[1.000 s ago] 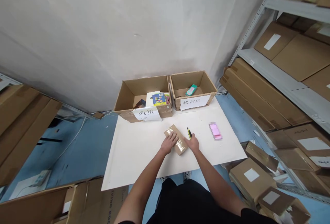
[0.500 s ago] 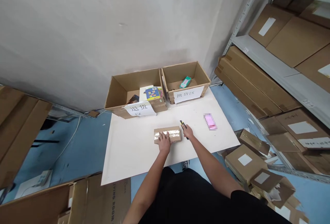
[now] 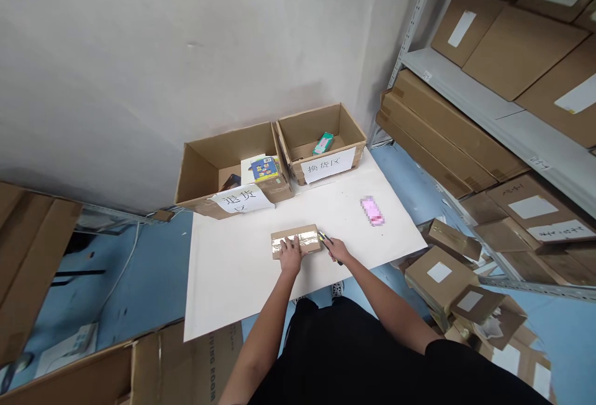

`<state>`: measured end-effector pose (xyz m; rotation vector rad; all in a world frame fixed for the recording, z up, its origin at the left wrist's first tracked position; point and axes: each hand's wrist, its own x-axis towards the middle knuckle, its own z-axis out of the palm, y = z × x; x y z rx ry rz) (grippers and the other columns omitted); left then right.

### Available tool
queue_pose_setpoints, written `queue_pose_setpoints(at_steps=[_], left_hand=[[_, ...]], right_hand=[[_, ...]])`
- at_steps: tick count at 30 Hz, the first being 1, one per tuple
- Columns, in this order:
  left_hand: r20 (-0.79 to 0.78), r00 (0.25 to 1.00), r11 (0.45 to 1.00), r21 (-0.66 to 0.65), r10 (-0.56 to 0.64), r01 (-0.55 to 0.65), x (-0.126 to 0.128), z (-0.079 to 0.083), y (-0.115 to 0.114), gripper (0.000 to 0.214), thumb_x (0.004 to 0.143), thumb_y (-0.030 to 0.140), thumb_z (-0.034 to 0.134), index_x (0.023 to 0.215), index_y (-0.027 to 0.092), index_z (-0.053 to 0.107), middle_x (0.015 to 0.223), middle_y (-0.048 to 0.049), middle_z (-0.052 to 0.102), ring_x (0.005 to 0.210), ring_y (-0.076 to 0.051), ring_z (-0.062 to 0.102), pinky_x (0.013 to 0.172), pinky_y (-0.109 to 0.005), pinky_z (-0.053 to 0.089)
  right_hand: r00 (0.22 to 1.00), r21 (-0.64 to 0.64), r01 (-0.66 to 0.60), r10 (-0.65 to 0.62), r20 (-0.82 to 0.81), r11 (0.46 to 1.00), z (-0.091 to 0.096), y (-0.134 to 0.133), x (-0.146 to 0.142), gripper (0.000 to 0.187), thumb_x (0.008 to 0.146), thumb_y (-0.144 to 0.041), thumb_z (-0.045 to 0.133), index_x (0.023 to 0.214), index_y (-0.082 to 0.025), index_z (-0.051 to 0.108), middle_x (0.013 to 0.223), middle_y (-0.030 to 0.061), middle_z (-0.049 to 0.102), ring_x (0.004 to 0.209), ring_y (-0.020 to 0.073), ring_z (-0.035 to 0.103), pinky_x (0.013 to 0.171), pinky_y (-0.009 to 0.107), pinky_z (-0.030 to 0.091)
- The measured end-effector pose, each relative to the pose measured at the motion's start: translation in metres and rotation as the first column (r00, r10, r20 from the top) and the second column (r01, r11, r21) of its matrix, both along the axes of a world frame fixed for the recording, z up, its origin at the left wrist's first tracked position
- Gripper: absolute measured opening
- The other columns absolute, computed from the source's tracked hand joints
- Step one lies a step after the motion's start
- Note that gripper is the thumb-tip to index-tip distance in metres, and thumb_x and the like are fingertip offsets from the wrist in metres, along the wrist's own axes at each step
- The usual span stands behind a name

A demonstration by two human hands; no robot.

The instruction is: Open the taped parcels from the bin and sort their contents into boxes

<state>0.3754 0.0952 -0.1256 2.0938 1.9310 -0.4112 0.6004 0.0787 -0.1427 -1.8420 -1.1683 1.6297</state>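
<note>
A small taped cardboard box [image 3: 308, 237] lies on the white tabletop [image 3: 233, 281]. On its top, toward the left half, rests my left hand [image 3: 290, 257] with the fingers spread flat over the shiny tape. My right hand [image 3: 338, 251] is closed around a black and yellow utility knife [image 3: 324, 238]. The knife's tip is at the right end of the box; whether the blade touches the cardboard is too small to tell.
Two open cartons with handwritten paper signs, a left one [image 3: 200, 197] and a right one [image 3: 298, 166], hold small packages at the back. A blurred pink item [image 3: 372, 211] lies to the right. A metal shelf [image 3: 465, 85] and stacked boxes [image 3: 440, 274] flank the table's right side.
My right hand has brought the utility knife leftward and tilted it, from beside the box to its right end. My left hand stays on the box. The camera view has shifted slightly.
</note>
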Motion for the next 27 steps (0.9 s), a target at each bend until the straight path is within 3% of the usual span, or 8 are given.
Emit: queue_pose_setpoints(at_steps=[5,10,12,15,17,19,22,27], left_hand=[[-0.006,1.000,1.000,0.017,-0.005,0.005,0.001,0.010,0.000,0.080,0.100,0.066,0.046,0.165,0.022,0.034,0.166,-0.0244,0.036,0.155,-0.045,0.026,0.114,-0.058,0.043],[0.057,0.998,0.999,-0.009,-0.034,0.034,-0.021,0.024,0.020,0.065,0.101,0.064,0.047,0.155,0.029,0.049,0.156,-0.0172,0.051,0.146,-0.035,0.044,0.109,-0.046,0.047],[0.086,0.993,0.996,-0.019,-0.082,0.084,-0.036,0.027,0.031,0.070,0.099,0.064,0.051,0.159,0.031,0.042,0.163,-0.0144,0.045,0.151,-0.034,0.038,0.113,-0.046,0.043],[0.077,0.992,0.993,-0.065,-0.096,0.101,-0.053,0.029,0.041,0.086,0.095,0.071,0.049,0.167,0.031,0.025,0.174,-0.0132,0.027,0.160,-0.037,0.021,0.119,-0.050,0.035],[0.035,0.999,0.997,-0.078,-0.002,0.005,-0.056,0.029,0.041,0.089,0.095,0.075,0.043,0.168,0.030,0.022,0.172,-0.0139,0.030,0.159,-0.038,0.022,0.119,-0.051,0.034],[-0.009,0.994,0.992,-0.056,0.113,-0.113,-0.054,0.029,0.037,0.089,0.095,0.076,0.038,0.168,0.027,0.022,0.166,-0.0172,0.040,0.153,-0.039,0.033,0.114,-0.052,0.039],[-0.044,0.980,0.979,-0.048,0.196,-0.198,-0.046,0.029,0.024,0.085,0.098,0.072,0.031,0.166,0.021,0.027,0.152,-0.0228,0.052,0.138,-0.040,0.048,0.105,-0.053,0.044],[-0.005,0.975,0.971,-0.089,0.221,-0.221,-0.032,0.021,-0.006,0.081,0.100,0.066,0.034,0.163,0.016,0.031,0.143,-0.0256,0.058,0.130,-0.039,0.055,0.098,-0.047,0.046]], right_hand=[[0.992,0.004,-0.126,0.125,0.030,0.992,-0.006,-0.031,0.021,0.041,0.103,-0.056,0.050,0.079,-0.022,0.053,0.050,-0.0063,0.057,0.039,0.0106,0.055,0.047,0.019,0.040],[0.961,-0.013,0.218,-0.212,0.178,0.976,-0.027,-0.027,0.028,0.036,0.105,-0.051,0.043,0.083,-0.023,0.052,0.065,-0.0041,0.062,0.052,0.0131,0.065,0.053,0.020,0.044],[0.927,-0.020,0.265,-0.249,0.280,0.964,-0.034,-0.017,0.030,0.028,0.102,-0.046,0.050,0.086,-0.023,0.055,0.071,-0.0022,0.065,0.063,0.0158,0.070,0.057,0.021,0.046],[0.912,0.001,0.231,-0.217,0.347,0.973,-0.039,-0.005,0.039,0.021,0.099,-0.041,0.055,0.103,-0.022,0.064,0.090,0.0038,0.074,0.089,0.0210,0.075,0.073,0.025,0.053],[0.895,0.016,0.237,-0.225,0.386,0.971,-0.039,-0.001,0.046,0.034,0.098,-0.039,0.057,0.125,-0.020,0.063,0.115,0.0119,0.074,0.113,0.0264,0.072,0.088,0.031,0.054],[0.868,0.056,0.251,-0.250,0.429,0.966,-0.037,0.002,0.045,0.049,0.096,-0.037,0.058,0.141,-0.017,0.057,0.137,0.0191,0.066,0.133,0.0310,0.061,0.101,0.037,0.051],[0.893,0.139,0.219,-0.255,0.371,0.966,-0.033,0.005,0.015,0.057,0.096,-0.039,0.059,0.149,-0.016,0.052,0.147,0.0198,0.059,0.141,0.0313,0.054,0.111,0.037,0.046],[0.985,0.106,0.160,-0.165,0.042,0.981,-0.026,0.014,-0.086,0.071,0.093,-0.045,0.066,0.156,-0.024,0.041,0.142,0.0122,0.065,0.128,0.0281,0.065,0.105,0.036,0.051]])
